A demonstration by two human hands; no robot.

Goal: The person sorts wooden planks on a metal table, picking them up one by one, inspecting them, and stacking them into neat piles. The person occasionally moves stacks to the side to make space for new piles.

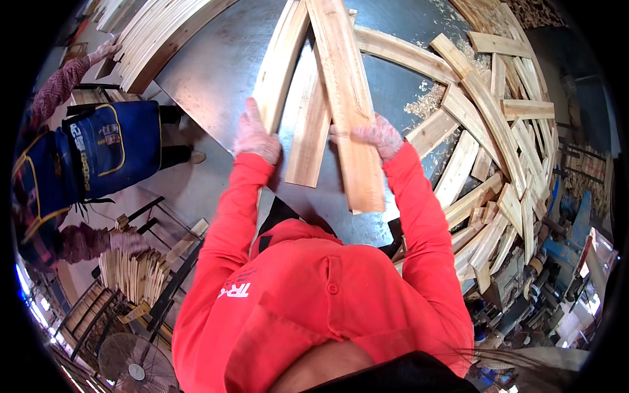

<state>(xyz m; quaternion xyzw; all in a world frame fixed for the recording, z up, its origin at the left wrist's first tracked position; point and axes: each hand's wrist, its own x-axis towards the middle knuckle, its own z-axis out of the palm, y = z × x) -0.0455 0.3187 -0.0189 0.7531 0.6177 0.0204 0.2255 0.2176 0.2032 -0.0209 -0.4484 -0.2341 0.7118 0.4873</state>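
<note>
My left hand (257, 136), in a pale work glove, grips the lower side of a long light wooden board (280, 69). A second long board (344, 72) slants the other way, and my gloved right hand (372, 135) is closed around it near its lower end. The two boards come together at the top of the view, the right one over the left. Between them a third board (306, 141) lies on the metal table (209, 72), partly covered by the right board. Part of my right fingers is hidden around the board.
Many loose boards (485, 118) lie piled across the right side, with wood shavings (426, 99) beside them. At the left a co-worker in a blue apron (118, 144) touches a board stack (160, 39). More boards (134, 272) and a fan (134, 367) stand lower left.
</note>
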